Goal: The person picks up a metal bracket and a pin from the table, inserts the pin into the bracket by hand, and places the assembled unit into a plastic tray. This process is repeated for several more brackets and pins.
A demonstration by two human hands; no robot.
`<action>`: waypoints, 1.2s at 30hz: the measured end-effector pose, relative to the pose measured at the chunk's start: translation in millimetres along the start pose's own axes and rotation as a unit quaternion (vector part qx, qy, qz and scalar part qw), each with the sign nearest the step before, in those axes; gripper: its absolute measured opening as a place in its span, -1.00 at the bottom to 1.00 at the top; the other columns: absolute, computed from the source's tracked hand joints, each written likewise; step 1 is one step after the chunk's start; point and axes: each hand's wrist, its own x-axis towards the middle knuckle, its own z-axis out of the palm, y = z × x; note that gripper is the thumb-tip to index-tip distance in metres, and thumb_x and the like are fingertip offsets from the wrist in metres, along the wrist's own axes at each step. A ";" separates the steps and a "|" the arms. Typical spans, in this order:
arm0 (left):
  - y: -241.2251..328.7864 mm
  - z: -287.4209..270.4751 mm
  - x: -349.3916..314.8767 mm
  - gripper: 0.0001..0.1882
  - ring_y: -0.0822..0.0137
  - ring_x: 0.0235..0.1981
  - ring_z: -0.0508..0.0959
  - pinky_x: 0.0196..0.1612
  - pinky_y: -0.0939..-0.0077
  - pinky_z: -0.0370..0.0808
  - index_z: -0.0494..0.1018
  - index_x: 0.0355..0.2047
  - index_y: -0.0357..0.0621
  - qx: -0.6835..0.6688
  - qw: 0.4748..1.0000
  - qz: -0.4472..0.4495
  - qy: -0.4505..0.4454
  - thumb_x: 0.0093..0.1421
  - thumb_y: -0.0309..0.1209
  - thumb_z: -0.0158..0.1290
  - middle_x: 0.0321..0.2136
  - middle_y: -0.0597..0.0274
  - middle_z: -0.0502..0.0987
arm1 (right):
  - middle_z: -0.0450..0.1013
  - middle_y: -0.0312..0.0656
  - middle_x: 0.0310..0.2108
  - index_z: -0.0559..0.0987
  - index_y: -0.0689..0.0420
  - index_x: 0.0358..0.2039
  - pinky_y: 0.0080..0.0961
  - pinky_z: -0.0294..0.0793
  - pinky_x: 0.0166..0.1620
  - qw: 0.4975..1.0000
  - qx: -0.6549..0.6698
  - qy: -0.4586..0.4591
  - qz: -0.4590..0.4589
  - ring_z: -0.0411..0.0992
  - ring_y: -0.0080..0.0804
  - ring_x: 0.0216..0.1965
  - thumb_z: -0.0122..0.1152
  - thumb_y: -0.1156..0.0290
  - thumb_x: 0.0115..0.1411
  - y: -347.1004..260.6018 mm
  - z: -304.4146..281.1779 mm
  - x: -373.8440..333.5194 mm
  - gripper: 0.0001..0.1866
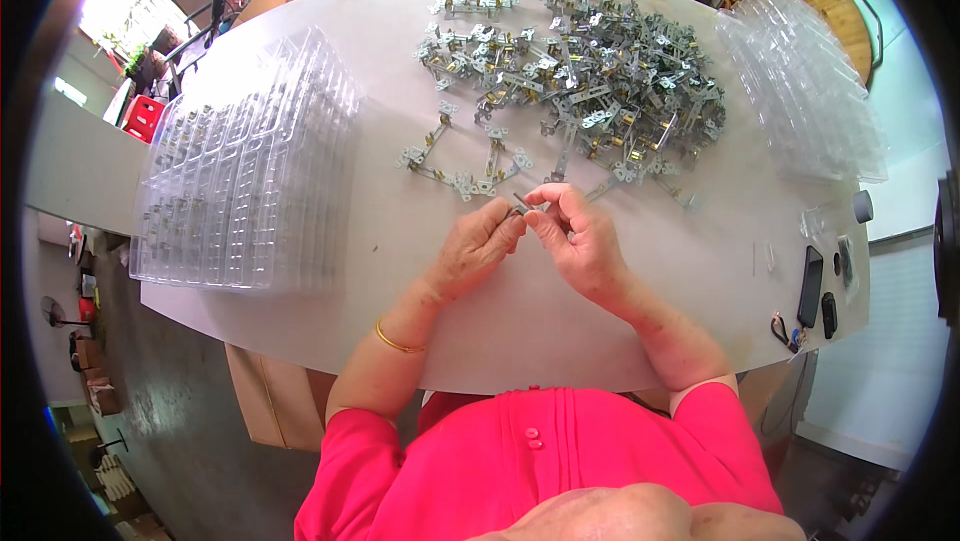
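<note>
My left hand [481, 244] and my right hand [580, 241] meet over the near middle of the table, fingertips pinched together. Between them is a small metal part [522, 203], mostly hidden by my fingers. Just beyond my hands lie several loose metal brackets [465, 181] with flat perforated tabs. Farther off, a large heap of the same silvery brackets [620, 71] with brass-coloured pieces covers the far right middle of the table.
At the left, clear plastic trays [245, 181] stand stacked, with small parts in them. More clear trays [805, 86] lie at the far right. A black phone [810, 286], a dark oblong item [829, 315] and keys [790, 336] rest by the right edge.
</note>
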 end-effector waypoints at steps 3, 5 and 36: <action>-7.0 0.6 1.3 -0.71 0.41 -0.58 0.39 -0.47 0.45 0.39 0.35 -0.37 -0.21 0.042 0.998 0.041 0.014 0.40 -0.25 0.00 -0.58 0.22 0.41 | 0.38 -0.28 -0.54 0.51 0.15 -0.16 -0.55 0.35 -0.45 1.000 -0.017 -0.008 0.001 0.31 -0.57 -0.55 0.23 0.48 0.27 0.3 0.9 0.5 -0.85; -7.0 0.9 2.0 -0.71 0.37 -0.57 0.39 -0.46 0.44 0.38 0.33 -0.38 -0.21 0.053 0.998 0.043 0.017 0.39 -0.26 0.00 -0.58 0.18 0.41 | 0.39 -0.27 -0.51 0.53 0.13 -0.19 -0.53 0.37 -0.44 1.000 -0.029 0.000 -0.012 0.32 -0.54 -0.53 0.23 0.50 0.25 0.3 1.8 1.7 -0.87; 3.0 -14.1 3.6 -0.71 0.54 -0.69 0.22 -0.66 0.68 0.14 0.38 -0.35 -0.13 -0.368 0.925 -0.093 -0.024 0.43 -0.21 -0.12 -0.58 0.32 0.34 | 0.31 -0.48 -0.58 0.56 0.15 -0.26 -0.67 0.24 -0.49 0.997 0.050 0.027 0.055 0.18 -0.76 -0.54 0.19 0.47 0.32 5.6 2.3 3.5 -0.95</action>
